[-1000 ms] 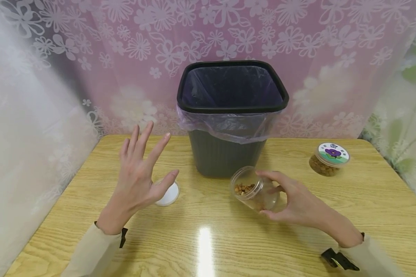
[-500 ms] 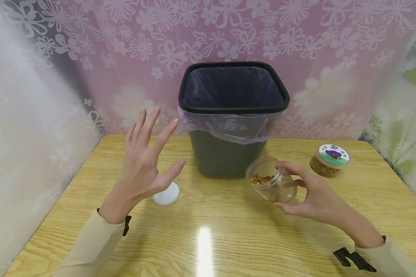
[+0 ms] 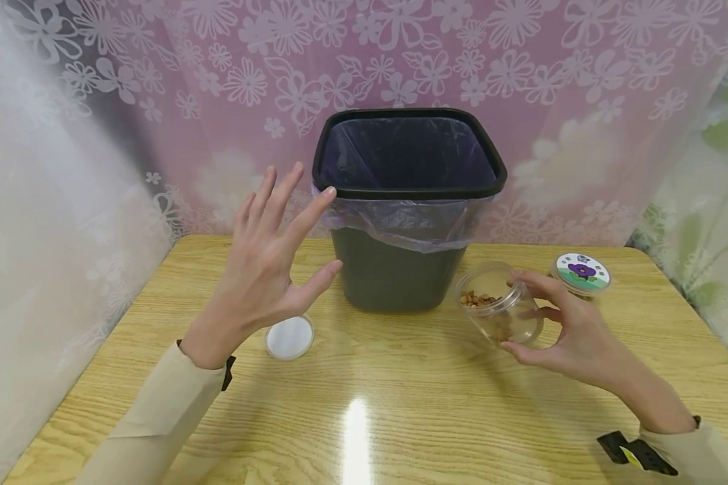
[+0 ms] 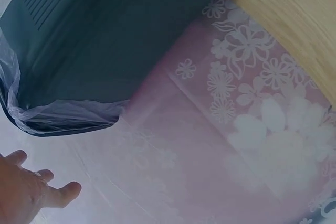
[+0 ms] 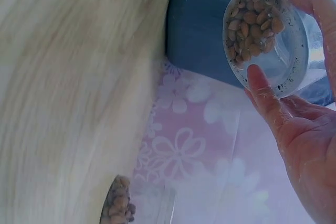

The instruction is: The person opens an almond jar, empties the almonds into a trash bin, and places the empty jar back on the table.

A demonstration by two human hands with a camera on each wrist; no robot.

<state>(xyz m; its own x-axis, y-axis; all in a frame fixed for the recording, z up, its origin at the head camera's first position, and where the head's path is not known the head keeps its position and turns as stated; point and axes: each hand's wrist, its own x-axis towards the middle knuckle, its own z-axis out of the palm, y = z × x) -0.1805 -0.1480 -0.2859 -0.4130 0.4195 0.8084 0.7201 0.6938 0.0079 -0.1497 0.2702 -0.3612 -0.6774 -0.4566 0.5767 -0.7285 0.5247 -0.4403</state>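
My right hand grips a clear plastic jar around its side, tilted with its uncovered mouth toward the left. Brown kernels, like nuts or seeds, lie inside; the right wrist view shows them gathered at the jar's base. Fingers spread, my left hand is raised and holds nothing, its index fingertip overlapping the bin's near rim in the head view. Below it on the table lies a round white lid. A dark bin with a black rim and a purple bag liner stands at the back middle.
A second jar with a purple-flower lid stands at the back right, partly behind my right hand; brown contents show in it in the right wrist view. The wooden table meets a pink floral curtain behind the bin.
My right hand has carried the tilted jar to the right and slightly away, closer to the second jar. My left hand has moved up and right toward the bin's rim, fingers still spread.
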